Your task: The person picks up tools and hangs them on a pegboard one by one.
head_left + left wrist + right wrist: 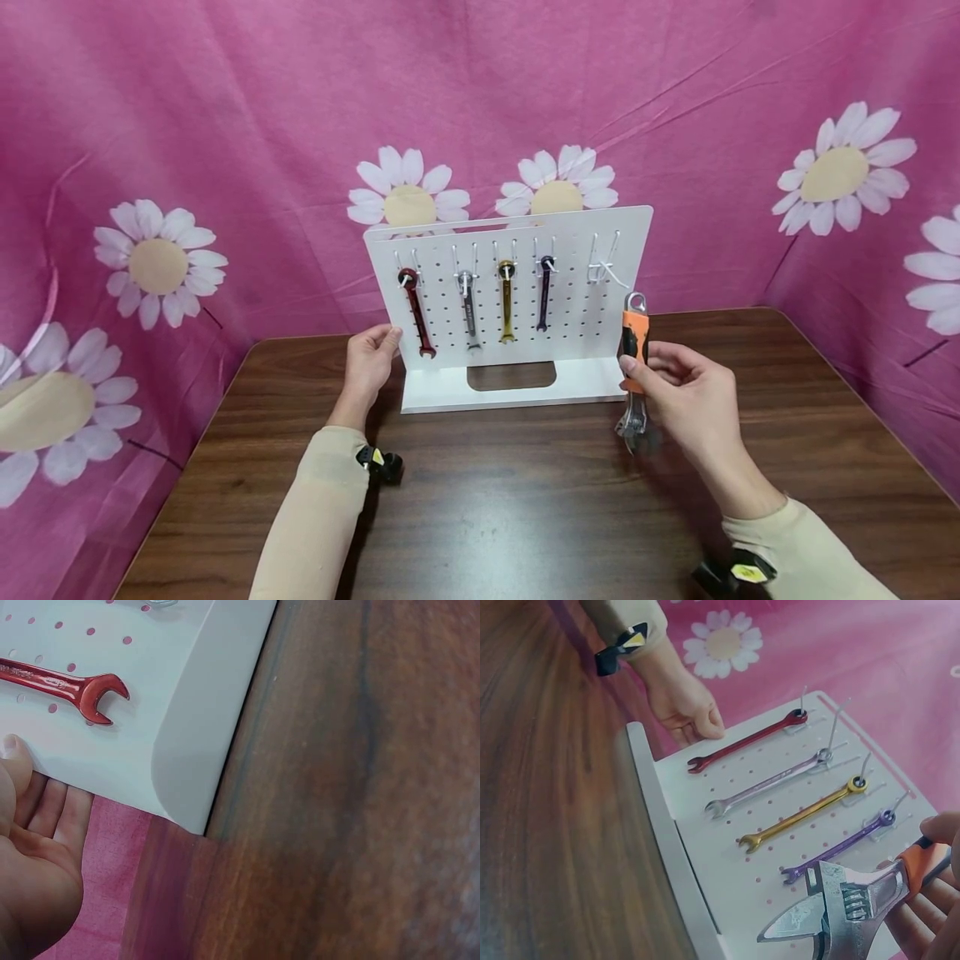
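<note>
My right hand [693,400] holds an adjustable wrench [635,333] by its orange and black handle, head down, in front of the right end of a white pegboard [480,350]. The wrench's steel jaw end [847,907] shows large in the right wrist view. At the board's left edge, my left hand [369,362] pinches it, thumb in front and fingers behind. Four-sided hooks aside, a red wrench [417,312], a silver wrench [469,308], a gold wrench [507,302] and a purple wrench [544,293] hang in a row.
A wire hook [602,268] at the board's right end carries nothing. The board stands on a brown wooden table [480,500]. Behind it hangs a pink cloth [480,100] with white flowers.
</note>
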`<state>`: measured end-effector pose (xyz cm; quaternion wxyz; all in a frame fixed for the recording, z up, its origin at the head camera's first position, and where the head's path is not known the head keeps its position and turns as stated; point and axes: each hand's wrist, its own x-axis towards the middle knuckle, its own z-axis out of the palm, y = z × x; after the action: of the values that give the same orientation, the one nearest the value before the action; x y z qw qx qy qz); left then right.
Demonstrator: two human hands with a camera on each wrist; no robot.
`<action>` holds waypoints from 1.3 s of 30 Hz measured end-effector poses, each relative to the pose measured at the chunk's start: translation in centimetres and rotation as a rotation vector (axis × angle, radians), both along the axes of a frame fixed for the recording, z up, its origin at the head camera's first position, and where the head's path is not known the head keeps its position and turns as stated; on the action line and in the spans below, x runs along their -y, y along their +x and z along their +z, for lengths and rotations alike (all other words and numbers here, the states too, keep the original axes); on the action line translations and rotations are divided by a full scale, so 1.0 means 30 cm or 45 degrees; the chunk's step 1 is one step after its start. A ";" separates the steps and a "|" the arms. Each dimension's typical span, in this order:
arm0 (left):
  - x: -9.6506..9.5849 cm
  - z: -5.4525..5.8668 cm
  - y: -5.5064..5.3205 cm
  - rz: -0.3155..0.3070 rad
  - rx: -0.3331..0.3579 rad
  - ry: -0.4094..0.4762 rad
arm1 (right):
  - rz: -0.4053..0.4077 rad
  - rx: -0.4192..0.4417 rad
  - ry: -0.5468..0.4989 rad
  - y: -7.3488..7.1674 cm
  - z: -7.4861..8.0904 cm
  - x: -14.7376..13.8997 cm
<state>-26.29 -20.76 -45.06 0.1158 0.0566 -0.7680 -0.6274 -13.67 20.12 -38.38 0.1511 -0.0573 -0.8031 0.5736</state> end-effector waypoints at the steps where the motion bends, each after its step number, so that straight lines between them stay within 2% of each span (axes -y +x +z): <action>1: -0.001 0.001 0.000 -0.002 -0.003 0.000 | 0.003 -0.006 -0.005 -0.001 0.003 0.003; 10: 0.001 -0.003 -0.001 0.000 -0.014 -0.007 | 0.018 -0.051 -0.045 -0.034 0.032 0.024; 20: 0.006 -0.004 -0.002 -0.008 0.004 0.007 | 0.014 -0.001 -0.167 -0.119 -0.011 0.043; 28: 0.006 0.002 -0.005 -0.014 -0.002 -0.025 | -0.029 -0.014 -0.138 -0.179 -0.036 0.064; 36: 0.004 -0.001 -0.006 -0.011 -0.008 -0.004 | -0.065 0.013 -0.133 -0.249 -0.060 0.079; 39: 0.004 -0.001 -0.006 -0.013 0.002 -0.004 | -0.098 0.018 -0.084 -0.270 -0.069 0.083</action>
<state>-26.48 -20.88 -45.08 0.1121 0.0529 -0.7694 -0.6266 -21.79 17.62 -40.46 0.1654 -0.0971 -0.7818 0.5932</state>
